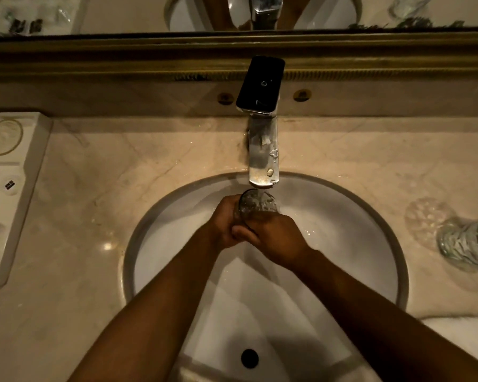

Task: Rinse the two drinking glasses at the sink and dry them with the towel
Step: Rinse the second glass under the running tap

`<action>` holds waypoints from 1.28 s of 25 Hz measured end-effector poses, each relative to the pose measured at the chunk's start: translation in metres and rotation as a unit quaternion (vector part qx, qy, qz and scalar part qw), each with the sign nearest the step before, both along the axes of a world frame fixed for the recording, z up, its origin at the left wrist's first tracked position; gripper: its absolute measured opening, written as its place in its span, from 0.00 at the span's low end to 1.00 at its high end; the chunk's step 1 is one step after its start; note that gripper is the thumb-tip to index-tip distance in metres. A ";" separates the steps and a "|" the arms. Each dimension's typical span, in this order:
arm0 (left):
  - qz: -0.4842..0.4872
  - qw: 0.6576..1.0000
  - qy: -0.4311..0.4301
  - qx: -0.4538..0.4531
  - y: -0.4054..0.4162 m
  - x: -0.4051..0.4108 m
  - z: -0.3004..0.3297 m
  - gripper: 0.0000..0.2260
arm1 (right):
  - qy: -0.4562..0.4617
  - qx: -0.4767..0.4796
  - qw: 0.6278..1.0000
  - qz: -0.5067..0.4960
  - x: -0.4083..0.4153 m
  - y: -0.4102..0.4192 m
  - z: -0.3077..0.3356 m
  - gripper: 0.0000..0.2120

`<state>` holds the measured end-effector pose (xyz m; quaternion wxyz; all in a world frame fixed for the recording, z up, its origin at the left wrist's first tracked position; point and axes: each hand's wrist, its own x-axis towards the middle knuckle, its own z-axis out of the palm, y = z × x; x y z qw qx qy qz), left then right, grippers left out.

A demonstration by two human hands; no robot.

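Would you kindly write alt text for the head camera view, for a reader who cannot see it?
Both hands, left hand and right hand, grip a drinking glass under the faucet spout over a round white sink. A second glass stands on the marble counter to the right, and a white towel edge shows at lower right.

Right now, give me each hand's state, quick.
Left hand: curled round the drinking glass under the faucet.
Right hand: gripping the same glass from the other side.

Left hand and right hand gripping glass under faucet, second glass on counter
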<state>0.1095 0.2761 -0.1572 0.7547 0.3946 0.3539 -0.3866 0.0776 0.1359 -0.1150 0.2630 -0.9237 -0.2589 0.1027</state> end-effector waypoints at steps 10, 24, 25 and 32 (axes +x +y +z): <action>-0.060 0.995 -0.024 0.075 0.011 0.005 0.011 0.21 | -0.001 0.025 1.000 0.010 0.004 -0.012 -0.016 0.18; 0.069 0.993 -0.090 0.015 -0.001 -0.010 0.005 0.18 | -0.002 0.016 1.000 0.006 0.000 0.002 -0.009 0.23; 0.038 0.996 -0.079 0.032 0.000 -0.005 0.010 0.17 | -0.004 0.026 0.998 0.051 0.004 -0.007 -0.011 0.22; -0.117 0.985 -0.010 0.128 0.009 0.009 0.025 0.19 | -0.063 0.107 0.989 0.084 0.003 -0.040 -0.025 0.15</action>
